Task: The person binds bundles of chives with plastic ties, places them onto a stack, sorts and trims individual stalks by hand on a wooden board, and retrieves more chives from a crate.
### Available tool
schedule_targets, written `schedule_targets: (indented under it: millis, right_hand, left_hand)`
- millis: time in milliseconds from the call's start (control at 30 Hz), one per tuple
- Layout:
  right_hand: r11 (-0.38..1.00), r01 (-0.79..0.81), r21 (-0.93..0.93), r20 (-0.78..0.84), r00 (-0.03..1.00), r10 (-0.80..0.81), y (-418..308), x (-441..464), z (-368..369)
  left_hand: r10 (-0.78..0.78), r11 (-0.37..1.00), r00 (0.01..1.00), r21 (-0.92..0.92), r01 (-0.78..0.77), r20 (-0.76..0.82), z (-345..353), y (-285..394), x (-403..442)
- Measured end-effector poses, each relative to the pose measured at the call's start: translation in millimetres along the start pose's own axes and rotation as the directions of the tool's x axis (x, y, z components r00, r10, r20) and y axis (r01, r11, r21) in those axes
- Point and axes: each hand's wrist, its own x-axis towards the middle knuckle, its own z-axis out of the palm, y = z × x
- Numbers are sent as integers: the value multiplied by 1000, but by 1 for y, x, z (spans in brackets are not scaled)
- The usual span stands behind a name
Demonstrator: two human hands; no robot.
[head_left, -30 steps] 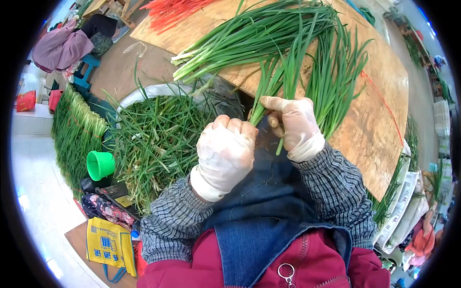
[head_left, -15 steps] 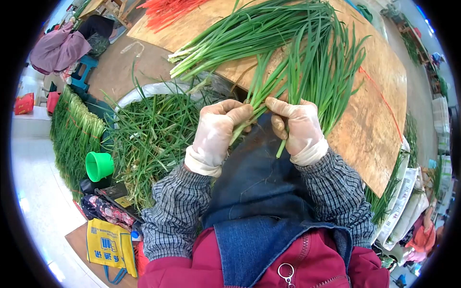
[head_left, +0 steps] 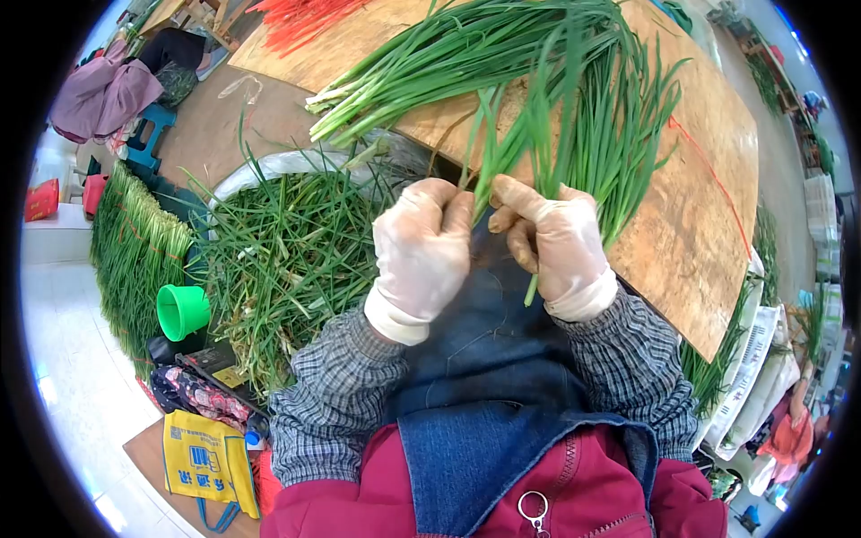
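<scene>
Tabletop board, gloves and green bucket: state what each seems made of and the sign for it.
The tabletop board looks like matt wood, perhaps plywood: tan, with mottled, grain-like marks. The gloves seem thin rubber or plastic, whitish, slightly see-through and wrinkled. The green bucket is probably smooth plastic, from its even, bright colour.

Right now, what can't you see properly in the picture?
All in the head view:
Palm of the left hand: hidden by its back.
Red strips: far ends cut off by the top edge.
Yellow bag: smallest print too small to read.
Middle green leaves: blurred, probably by motion.
</scene>
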Motion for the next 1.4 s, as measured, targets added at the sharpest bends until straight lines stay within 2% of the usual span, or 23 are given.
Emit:
schedule_targets:
  millis: [33,67,200,233,267,300,367,400,500,533,567,633,667,767,833,900,1033,1067,1167,1233,1333,1400]
  right_hand:
    - [1000,-4,2,10,1000,4,1,1,0]
    - [1000,-10,3,22,1000,10,2,2,0]
    - [999,-42,-14,56,998,43,1,4,-4]
    - [999,-41,-18,65,997,42,0,4,-4]
    - [999,-49,11,59,997,48,-2,2,-4]
    - [999,-29,37,58,998,27,-2,3,-6]
    - [996,14,93,51,999,-19,-1,8,-14]
    - [992,-18,122,29,999,14,-1,9,-18]
    - [992,-12,128,128,992,-5,0,5,-22]
    - [991,-18,130,138,990,0,1,4,-21]
    - [991,-23,133,146,989,3,2,3,-19]
    - [994,-7,112,142,990,-9,2,3,-18]
    - [996,13,85,131,991,-24,2,2,-18]
    - [999,12,52,105,994,-18,-1,-1,-16]
    - [997,6,81,103,995,-15,-1,-2,-15]
    - [999,33,13,104,994,-34,1,-1,-16]
    - [997,79,16,91,993,-80,4,0,-14]
    - [998,61,24,102,993,-63,4,0,-16]
    - [999,26,40,122,992,-31,2,-1,-20]
    - [999,29,36,120,992,-33,1,-2,-20]
    - [997,44,68,7,999,-45,4,0,-19]
    - [997,42,71,15,999,-43,4,0,-22]
  left_hand:
    - [152,985,988,92,-148,-34,2,2,-2]
    - [248,964,968,107,-244,-26,3,6,-2]
    - [287,955,955,-96,-280,76,-1,5,-3]
    - [112,963,992,-253,-93,60,-5,9,-5]
    - [-68,910,995,-403,93,74,-11,17,-6]
    - [-242,800,963,-537,266,117,-16,21,-7]
    - [-297,638,952,-728,252,69,-31,16,-3]
    - [-354,667,930,-669,327,101,-42,12,0]
    - [-435,742,868,-451,496,239,-30,19,5]
    - [-394,764,834,-366,531,386,-26,15,6]
    - [-422,760,750,-252,599,509,-26,21,10]
    - [-449,616,648,-312,723,615,-12,22,8]
    - [-425,564,698,-434,702,576,-4,22,5]
    - [-394,634,765,-452,627,509,-6,19,5]
    - [-417,598,747,-463,654,518,-10,18,5]
    - [-445,567,727,-464,681,522,-7,20,5]
    - [-371,378,741,-637,671,560,3,24,3]
    - [-338,439,745,-604,665,575,2,15,3]
    - [-390,360,711,-614,703,586,1,24,4]
    - [-416,413,727,-598,687,547,4,18,4]
    - [-465,455,747,-595,663,476,12,18,0]
    - [-483,454,750,-603,655,451,16,21,-1]
